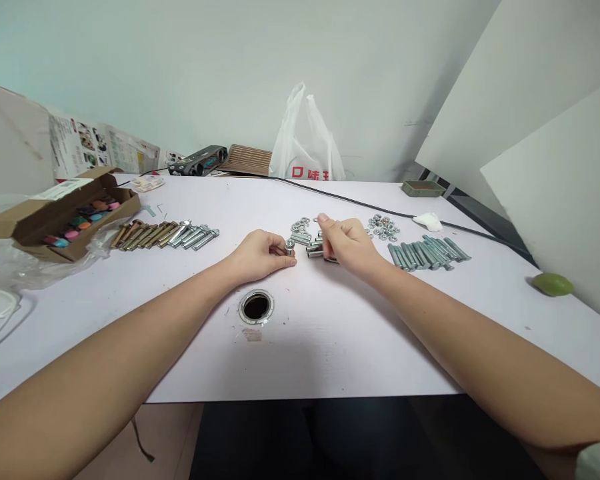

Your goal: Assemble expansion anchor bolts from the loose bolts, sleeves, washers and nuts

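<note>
Left hand (263,257) pinches short silver steel bolt (290,247); right hand (349,244) pinched closed, contents unclear; a slipped bolt could roll into the near round table hole (256,306).

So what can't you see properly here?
Head view:
- metal piece in the left hand: too small to name, and fingers cover part of it.
- right hand: its grip hides whether it holds anything.
- bag: red print partly hidden by the table edge.
- box contents: too small.
</note>
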`<action>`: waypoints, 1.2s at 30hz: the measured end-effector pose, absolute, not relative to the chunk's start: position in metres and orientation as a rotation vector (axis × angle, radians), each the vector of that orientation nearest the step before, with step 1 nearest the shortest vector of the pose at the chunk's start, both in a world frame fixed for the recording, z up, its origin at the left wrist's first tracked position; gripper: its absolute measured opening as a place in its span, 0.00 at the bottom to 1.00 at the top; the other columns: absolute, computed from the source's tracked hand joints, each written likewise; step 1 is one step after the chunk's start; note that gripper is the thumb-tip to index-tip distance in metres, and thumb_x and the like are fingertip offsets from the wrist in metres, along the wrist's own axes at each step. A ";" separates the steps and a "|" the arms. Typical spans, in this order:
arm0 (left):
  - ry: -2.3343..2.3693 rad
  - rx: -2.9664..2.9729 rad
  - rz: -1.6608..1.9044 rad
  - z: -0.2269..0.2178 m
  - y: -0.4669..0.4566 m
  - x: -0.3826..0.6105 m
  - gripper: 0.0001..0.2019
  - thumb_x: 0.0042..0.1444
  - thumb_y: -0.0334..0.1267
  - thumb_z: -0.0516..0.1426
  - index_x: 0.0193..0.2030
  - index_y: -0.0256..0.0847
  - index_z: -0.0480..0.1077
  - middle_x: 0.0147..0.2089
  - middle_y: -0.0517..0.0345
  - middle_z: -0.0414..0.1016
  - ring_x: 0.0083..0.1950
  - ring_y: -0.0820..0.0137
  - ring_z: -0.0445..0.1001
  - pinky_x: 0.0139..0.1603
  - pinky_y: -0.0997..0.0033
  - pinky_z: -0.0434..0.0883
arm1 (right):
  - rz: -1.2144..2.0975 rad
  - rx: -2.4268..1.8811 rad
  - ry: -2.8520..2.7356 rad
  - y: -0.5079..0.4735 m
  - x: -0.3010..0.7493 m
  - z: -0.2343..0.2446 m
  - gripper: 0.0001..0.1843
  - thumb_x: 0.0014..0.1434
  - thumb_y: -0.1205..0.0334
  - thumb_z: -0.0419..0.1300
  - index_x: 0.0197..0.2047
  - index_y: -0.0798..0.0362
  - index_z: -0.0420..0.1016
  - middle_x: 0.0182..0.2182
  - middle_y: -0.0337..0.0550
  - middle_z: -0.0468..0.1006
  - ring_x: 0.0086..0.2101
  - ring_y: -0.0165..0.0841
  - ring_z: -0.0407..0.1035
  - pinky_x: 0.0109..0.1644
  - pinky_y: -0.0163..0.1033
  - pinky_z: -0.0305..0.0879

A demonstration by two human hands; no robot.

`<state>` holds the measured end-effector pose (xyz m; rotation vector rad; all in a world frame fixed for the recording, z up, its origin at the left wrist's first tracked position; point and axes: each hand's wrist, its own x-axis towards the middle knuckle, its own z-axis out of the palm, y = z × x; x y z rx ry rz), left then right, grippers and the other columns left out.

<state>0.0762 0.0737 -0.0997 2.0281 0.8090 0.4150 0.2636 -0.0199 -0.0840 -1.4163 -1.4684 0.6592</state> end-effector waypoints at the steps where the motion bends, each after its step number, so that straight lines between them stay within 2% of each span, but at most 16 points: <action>1: 0.816 2.042 0.425 -0.099 0.073 0.076 0.14 0.47 0.47 0.65 0.32 0.37 0.76 0.28 0.58 0.77 0.30 0.72 0.72 0.32 0.71 0.65 | 0.673 -1.388 -1.511 -0.020 0.262 -0.085 0.36 0.64 0.35 0.49 0.20 0.56 0.73 0.15 0.39 0.64 0.20 0.27 0.58 0.29 0.36 0.55; 3: 0.829 2.068 0.438 -0.099 0.072 0.076 0.14 0.47 0.47 0.64 0.28 0.37 0.74 0.25 0.60 0.75 0.27 0.74 0.68 0.30 0.72 0.62 | 0.700 -1.296 -1.647 -0.018 0.258 -0.087 0.32 0.65 0.36 0.49 0.28 0.55 0.76 0.22 0.40 0.71 0.26 0.29 0.65 0.34 0.35 0.59; 5: 0.828 2.072 0.433 -0.098 0.071 0.076 0.13 0.48 0.46 0.64 0.27 0.37 0.73 0.25 0.60 0.74 0.27 0.75 0.67 0.29 0.72 0.61 | 0.712 -1.242 -1.774 -0.016 0.254 -0.088 0.31 0.65 0.36 0.50 0.27 0.54 0.74 0.24 0.41 0.73 0.28 0.29 0.66 0.36 0.35 0.59; 10: 0.824 2.003 0.415 -0.097 0.072 0.075 0.13 0.46 0.46 0.65 0.33 0.37 0.76 0.30 0.57 0.79 0.33 0.71 0.73 0.35 0.71 0.67 | 0.622 -1.349 -1.486 -0.023 0.255 -0.078 0.39 0.64 0.35 0.48 0.11 0.54 0.61 0.10 0.38 0.58 0.16 0.26 0.53 0.26 0.37 0.51; 13: 0.806 2.000 0.407 -0.096 0.073 0.074 0.13 0.46 0.45 0.65 0.33 0.37 0.77 0.30 0.58 0.79 0.32 0.72 0.73 0.34 0.73 0.67 | 0.674 -1.305 -1.457 -0.036 0.250 -0.067 0.38 0.64 0.36 0.50 0.12 0.54 0.65 0.11 0.38 0.58 0.16 0.25 0.53 0.26 0.37 0.51; 18: 0.794 2.065 0.403 -0.091 0.071 0.070 0.14 0.48 0.47 0.63 0.26 0.35 0.73 0.23 0.61 0.72 0.27 0.76 0.67 0.27 0.75 0.60 | 0.871 -1.205 -1.715 -0.050 0.235 -0.063 0.32 0.65 0.37 0.50 0.27 0.56 0.77 0.19 0.40 0.71 0.23 0.28 0.63 0.30 0.36 0.57; 20: 0.795 2.058 0.397 -0.091 0.071 0.069 0.14 0.47 0.45 0.63 0.25 0.35 0.71 0.23 0.63 0.70 0.26 0.77 0.65 0.27 0.76 0.59 | 0.850 -1.265 -1.742 -0.047 0.233 -0.069 0.29 0.65 0.38 0.51 0.40 0.57 0.77 0.21 0.40 0.72 0.23 0.28 0.63 0.28 0.35 0.57; 22: 0.803 2.064 0.400 -0.091 0.072 0.068 0.13 0.46 0.44 0.64 0.25 0.36 0.69 0.23 0.65 0.68 0.26 0.78 0.64 0.27 0.77 0.58 | 0.848 -1.360 -1.725 -0.040 0.235 -0.077 0.32 0.65 0.38 0.52 0.57 0.57 0.70 0.22 0.38 0.73 0.24 0.29 0.64 0.29 0.35 0.58; 24: 0.804 2.079 0.396 -0.092 0.073 0.068 0.13 0.47 0.44 0.64 0.25 0.36 0.69 0.23 0.64 0.68 0.26 0.78 0.64 0.27 0.77 0.59 | 0.879 -1.385 -1.747 -0.035 0.237 -0.083 0.36 0.66 0.39 0.52 0.67 0.57 0.59 0.23 0.37 0.74 0.26 0.30 0.66 0.31 0.36 0.60; 25: 0.797 2.082 0.389 -0.092 0.074 0.068 0.13 0.48 0.45 0.63 0.26 0.37 0.70 0.23 0.64 0.69 0.26 0.77 0.65 0.27 0.76 0.60 | 0.889 -1.363 -1.783 -0.032 0.238 -0.085 0.35 0.66 0.40 0.51 0.66 0.56 0.60 0.23 0.37 0.74 0.26 0.30 0.67 0.33 0.36 0.61; 26: 0.787 2.080 0.383 -0.092 0.074 0.067 0.14 0.48 0.46 0.63 0.27 0.36 0.71 0.24 0.62 0.71 0.27 0.76 0.66 0.28 0.76 0.61 | 0.888 -1.324 -1.826 -0.030 0.239 -0.087 0.32 0.67 0.40 0.50 0.63 0.55 0.64 0.23 0.37 0.73 0.27 0.30 0.67 0.33 0.36 0.61; 28: 0.762 2.068 0.377 -0.091 0.074 0.067 0.14 0.48 0.47 0.63 0.29 0.36 0.73 0.26 0.60 0.74 0.29 0.74 0.68 0.29 0.75 0.63 | 0.846 -1.241 -1.879 -0.028 0.239 -0.087 0.27 0.68 0.41 0.48 0.49 0.55 0.74 0.22 0.37 0.71 0.26 0.29 0.66 0.33 0.35 0.60; 30: 0.744 2.062 0.375 -0.090 0.074 0.067 0.14 0.47 0.47 0.63 0.30 0.36 0.74 0.28 0.58 0.76 0.30 0.72 0.70 0.31 0.74 0.65 | 0.799 -1.206 -1.877 -0.028 0.238 -0.086 0.26 0.69 0.42 0.47 0.38 0.55 0.74 0.21 0.37 0.71 0.26 0.28 0.65 0.33 0.35 0.59; 31: 0.740 2.063 0.374 -0.090 0.074 0.067 0.14 0.47 0.47 0.64 0.30 0.36 0.74 0.28 0.58 0.76 0.30 0.72 0.70 0.31 0.74 0.65 | 0.791 -1.209 -1.871 -0.028 0.238 -0.085 0.26 0.69 0.43 0.47 0.36 0.55 0.73 0.22 0.37 0.71 0.25 0.28 0.65 0.32 0.35 0.58; 36: 0.766 2.093 0.386 -0.090 0.081 0.061 0.15 0.47 0.48 0.63 0.29 0.36 0.73 0.27 0.60 0.74 0.30 0.74 0.69 0.31 0.76 0.64 | 0.780 -1.425 -1.830 -0.045 0.230 -0.073 0.19 0.66 0.47 0.53 0.41 0.55 0.73 0.20 0.37 0.72 0.23 0.29 0.63 0.29 0.35 0.55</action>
